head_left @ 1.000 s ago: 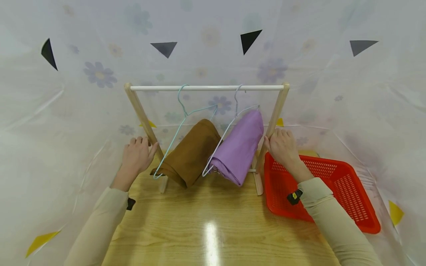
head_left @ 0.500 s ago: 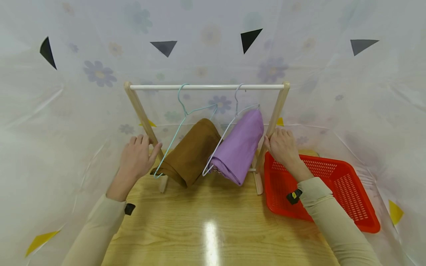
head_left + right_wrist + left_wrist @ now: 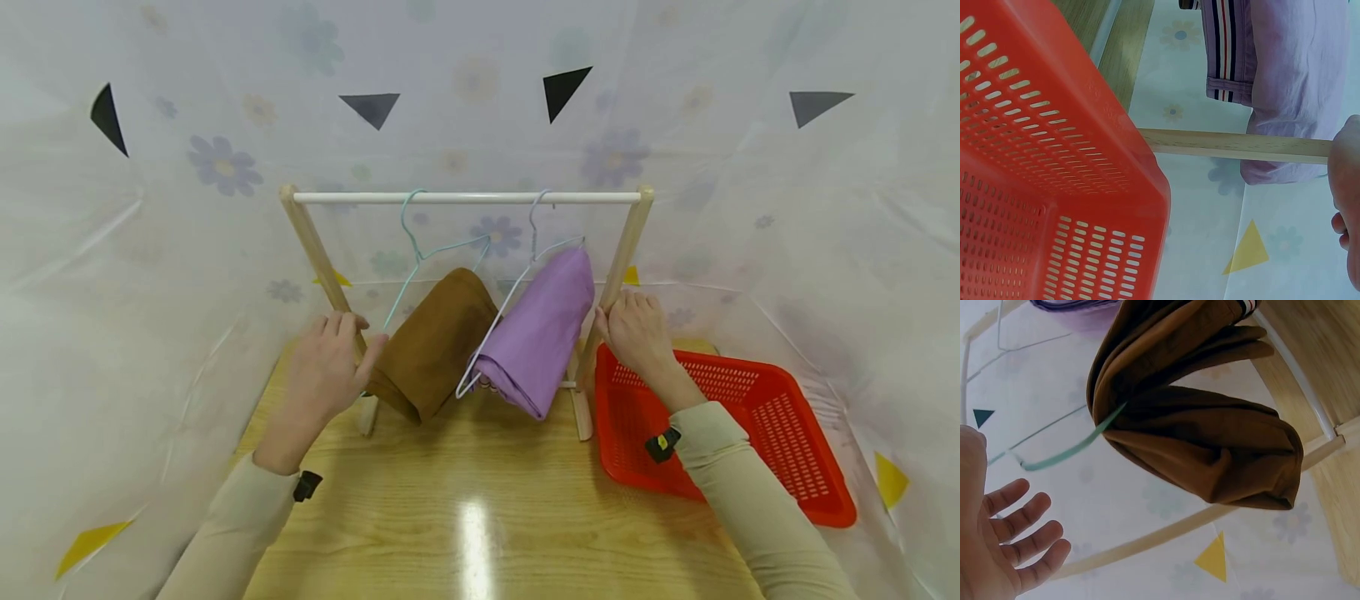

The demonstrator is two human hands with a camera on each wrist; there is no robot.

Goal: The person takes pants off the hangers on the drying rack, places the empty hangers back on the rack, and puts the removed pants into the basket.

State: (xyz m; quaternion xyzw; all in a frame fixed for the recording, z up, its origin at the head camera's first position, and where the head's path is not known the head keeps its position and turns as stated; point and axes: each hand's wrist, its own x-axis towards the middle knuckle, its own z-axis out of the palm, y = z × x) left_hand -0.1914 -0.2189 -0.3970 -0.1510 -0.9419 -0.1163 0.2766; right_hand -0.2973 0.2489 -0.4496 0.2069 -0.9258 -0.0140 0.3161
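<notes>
Brown trousers (image 3: 435, 346) hang folded over a teal hanger (image 3: 452, 247) on a small clothes rack (image 3: 480, 198). To their right, purple trousers (image 3: 536, 337) with a striped side band hang over a pale hanger (image 3: 497, 323). My left hand (image 3: 318, 371) is beside the rack's left post, at the lower corner of the teal hanger, which it partly covers from the head view. In the left wrist view its fingers (image 3: 1032, 540) are relaxed, apart from the hanger, with nothing between them. My right hand (image 3: 637, 331) grips the right wooden post (image 3: 1235, 145).
A red plastic basket (image 3: 731, 362) stands right of the rack, under my right forearm. The rack's feet rest on a wooden table (image 3: 405, 517). A pale flowered sheet (image 3: 465, 83) surrounds the table at the back and sides.
My left hand has moved right, from beside the left post toward the teal hanger's lower corner. My right hand stays on the right post, and both hung garments keep their places.
</notes>
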